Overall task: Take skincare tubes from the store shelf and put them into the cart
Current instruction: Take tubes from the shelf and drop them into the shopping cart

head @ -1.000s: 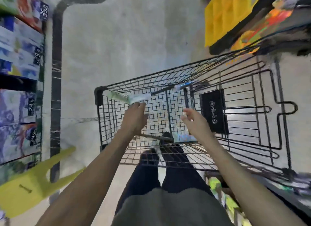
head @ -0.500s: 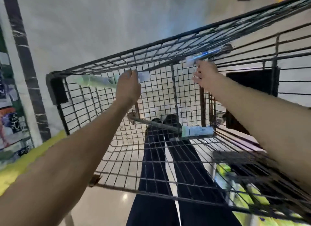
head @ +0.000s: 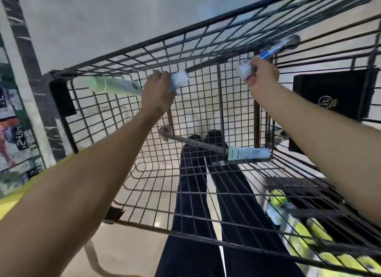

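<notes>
My left hand (head: 158,93) grips a pale green skincare tube (head: 115,86) with a white end, held sideways at the top rim of the black wire cart (head: 127,54). My right hand (head: 261,74) grips a white and blue tube (head: 268,53), which lies along the cart's dark bar. Its white end sticks out to the left of my fingers. A white and green tube (head: 249,153) lies inside the cart against the wire at the right.
A black panel (head: 332,95) hangs on the cart's right side. Store shelves with price tags (head: 14,136) stand at the left. A yellow object (head: 12,196) sits low at the left, and yellow-green packages (head: 309,235) lie under the cart at the lower right. My dark trouser legs show through the wire.
The view has dropped closer to the cart. Both hands have gone forward and up to the cart's rim, each still holding its tube. The right tube's white end now shows.
</notes>
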Available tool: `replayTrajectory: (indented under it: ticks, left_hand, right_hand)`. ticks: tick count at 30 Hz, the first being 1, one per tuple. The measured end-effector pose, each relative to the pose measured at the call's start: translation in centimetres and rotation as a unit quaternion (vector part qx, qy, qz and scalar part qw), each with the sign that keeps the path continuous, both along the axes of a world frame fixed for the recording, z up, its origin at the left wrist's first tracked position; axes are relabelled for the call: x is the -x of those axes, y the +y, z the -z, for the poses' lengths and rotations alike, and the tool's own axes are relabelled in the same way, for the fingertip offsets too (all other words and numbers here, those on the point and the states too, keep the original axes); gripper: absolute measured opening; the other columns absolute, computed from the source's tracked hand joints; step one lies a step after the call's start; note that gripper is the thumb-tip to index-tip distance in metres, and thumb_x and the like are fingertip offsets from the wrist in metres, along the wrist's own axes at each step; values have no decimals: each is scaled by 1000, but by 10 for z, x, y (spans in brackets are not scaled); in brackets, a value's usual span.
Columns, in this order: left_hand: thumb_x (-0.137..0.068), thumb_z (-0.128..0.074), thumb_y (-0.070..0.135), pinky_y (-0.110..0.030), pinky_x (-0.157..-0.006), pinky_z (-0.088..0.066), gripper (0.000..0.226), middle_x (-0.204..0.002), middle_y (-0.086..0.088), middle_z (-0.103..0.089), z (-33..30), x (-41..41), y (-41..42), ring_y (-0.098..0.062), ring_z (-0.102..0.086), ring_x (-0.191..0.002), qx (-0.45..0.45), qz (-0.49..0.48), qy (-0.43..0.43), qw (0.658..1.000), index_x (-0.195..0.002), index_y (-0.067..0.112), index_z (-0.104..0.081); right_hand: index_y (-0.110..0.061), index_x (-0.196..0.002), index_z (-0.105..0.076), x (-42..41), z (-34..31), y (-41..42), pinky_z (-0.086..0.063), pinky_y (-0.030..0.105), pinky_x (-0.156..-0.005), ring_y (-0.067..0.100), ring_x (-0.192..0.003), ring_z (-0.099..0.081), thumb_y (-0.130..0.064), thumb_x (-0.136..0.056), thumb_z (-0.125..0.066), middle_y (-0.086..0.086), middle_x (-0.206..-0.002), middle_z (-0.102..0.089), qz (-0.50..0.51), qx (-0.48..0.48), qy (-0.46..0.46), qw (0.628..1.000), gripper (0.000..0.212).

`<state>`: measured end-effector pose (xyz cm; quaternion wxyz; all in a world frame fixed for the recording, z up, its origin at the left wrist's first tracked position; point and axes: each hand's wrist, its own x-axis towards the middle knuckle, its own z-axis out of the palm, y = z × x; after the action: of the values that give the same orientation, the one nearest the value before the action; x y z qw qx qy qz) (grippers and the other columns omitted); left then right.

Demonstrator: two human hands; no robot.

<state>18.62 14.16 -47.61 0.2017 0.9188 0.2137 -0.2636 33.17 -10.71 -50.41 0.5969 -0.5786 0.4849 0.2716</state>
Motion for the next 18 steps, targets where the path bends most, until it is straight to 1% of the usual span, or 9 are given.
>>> replayTrajectory:
  ticks: [2,4,5,7,10,12,15,17,18]
  left_hand:
    - [-83,-82,29,-32,-78,-43,56,-119,-9,-56,-9,0,-4,-23,-52,-101,75,-99,12,992,-127,7,-56]
    - [-78,-86,35,-26,-70,-43,62,-116,-5,-59,-22,1,-9,-19,-55,-96,153,-194,18,969,-124,7,-57]
    - [-76,-87,38,-27,-73,-50,65,-118,-5,-61,-30,2,-12,-20,-59,-98,196,-237,23,951,-125,8,-56]
    - [-75,-88,42,-39,-87,-57,71,-122,-5,-61,-54,7,-20,-23,-63,-105,262,-297,31,918,-129,12,-53]
    - [-75,-87,44,-42,-97,-55,76,-129,-5,-60,-100,15,-35,-23,-62,-113,329,-332,27,884,-135,17,-49]
    - [-79,-84,45,-48,-100,-54,73,-130,-5,-61,-134,21,-44,-21,-64,-113,360,-340,20,868,-137,18,-48]
    - [-83,-79,48,-53,-100,-54,73,-129,-5,-63,-195,28,-54,-23,-67,-110,380,-351,9,856,-141,17,-47]
    - [-77,-81,52,-55,-98,-55,74,-129,-6,-64,-240,33,-59,-28,-69,-109,406,-358,-4,841,-136,19,-50]
    - [-78,-82,48,-55,-96,-56,65,-129,-7,-64,-261,36,-62,-30,-69,-109,419,-362,-14,833,-130,22,-52]
  right_hand:
    - [-6,-116,-65,14,-19,-9,-60,37,-79,28,-97,-73,-4,-88,-65,12,-105,-72,-1,-48,6,999,28]
    - [-8,-117,-63,29,-43,-17,-56,38,-85,27,-96,-68,-2,-91,-58,12,-108,-68,8,-118,20,993,27]
    - [-8,-121,-61,38,-55,-20,-55,39,-88,27,-96,-66,-2,-92,-56,12,-108,-67,7,-140,26,990,30]
    - [-8,-129,-59,57,-81,-29,-56,41,-90,27,-96,-66,-2,-90,-55,12,-109,-68,-3,-170,32,985,40]
    - [-4,-141,-52,78,-125,-34,-59,42,-84,26,-92,-70,-3,-87,-55,14,-107,-70,-9,-210,28,977,54]
    - [-4,-140,-49,88,-158,-33,-56,41,-85,24,-87,-67,-2,-95,-52,13,-100,-69,-2,-232,8,973,46]
    - [-14,-130,-56,101,-208,-35,-51,42,-89,24,-90,-63,-3,-98,-54,10,-99,-67,-17,-267,-43,963,33]
    - [-14,-132,-56,108,-246,-38,-51,43,-91,25,-94,-63,-8,-97,-59,13,-108,-64,-41,-279,-69,957,35]
    - [-12,-136,-54,111,-266,-39,-52,43,-89,25,-95,-63,-9,-96,-61,14,-112,-63,-48,-283,-79,955,41]
